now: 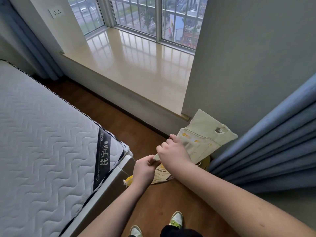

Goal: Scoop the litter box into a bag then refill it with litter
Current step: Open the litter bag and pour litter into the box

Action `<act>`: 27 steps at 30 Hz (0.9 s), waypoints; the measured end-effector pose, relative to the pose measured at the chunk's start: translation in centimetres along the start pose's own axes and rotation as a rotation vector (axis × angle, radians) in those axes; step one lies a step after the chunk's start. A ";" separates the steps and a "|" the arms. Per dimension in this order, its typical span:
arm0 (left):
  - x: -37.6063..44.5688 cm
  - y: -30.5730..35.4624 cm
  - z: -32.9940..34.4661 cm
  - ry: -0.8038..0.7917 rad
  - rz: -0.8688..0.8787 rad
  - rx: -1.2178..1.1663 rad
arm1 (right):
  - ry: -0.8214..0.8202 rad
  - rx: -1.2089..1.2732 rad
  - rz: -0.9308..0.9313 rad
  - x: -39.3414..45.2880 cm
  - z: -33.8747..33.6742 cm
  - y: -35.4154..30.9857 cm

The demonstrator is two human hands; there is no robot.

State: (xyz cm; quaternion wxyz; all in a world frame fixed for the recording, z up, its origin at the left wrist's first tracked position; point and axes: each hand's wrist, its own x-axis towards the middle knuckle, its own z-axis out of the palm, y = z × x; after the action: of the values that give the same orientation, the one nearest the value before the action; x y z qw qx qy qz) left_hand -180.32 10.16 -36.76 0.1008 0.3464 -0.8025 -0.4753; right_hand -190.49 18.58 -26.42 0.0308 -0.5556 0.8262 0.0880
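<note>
My left hand (143,170) pinches the lower corner of the pale litter bag (203,139), fingers closed on it. My right hand (172,150) grips its upper edge, curled shut. The bag stands on the wooden floor (153,202) between windowsill (130,69) and blue curtain (273,142).

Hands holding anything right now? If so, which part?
Yes. Both hands grip the beige litter bag on the floor: left hand pinches its near lower corner, right hand grasps the left edge higher up.

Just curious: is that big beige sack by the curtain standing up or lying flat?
Standing, leaning: the sack rises off the floor against the wall, both hands gripping its edge.
</note>
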 end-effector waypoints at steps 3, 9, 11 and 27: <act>-0.2 -0.1 0.1 0.005 -0.009 0.002 | -0.095 -0.082 -0.056 0.1 -0.2 -0.1; -0.3 -0.1 -0.5 -0.024 0.060 0.008 | -0.022 0.046 -0.088 0.5 0.3 0.8; 0.0 -0.8 -1.5 -0.033 0.088 0.031 | -0.011 0.062 -0.092 0.8 0.0 0.6; 1.4 -12.2 -9.2 0.030 0.189 0.215 | 0.393 0.106 -0.152 1.2 1.1 -0.7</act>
State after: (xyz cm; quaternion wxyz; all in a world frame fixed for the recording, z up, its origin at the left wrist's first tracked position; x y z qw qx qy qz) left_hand -171.23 -0.83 -42.29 0.1192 0.2854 -0.8762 -0.3696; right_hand -190.34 17.42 -27.72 -0.0953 -0.6203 0.7756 -0.0680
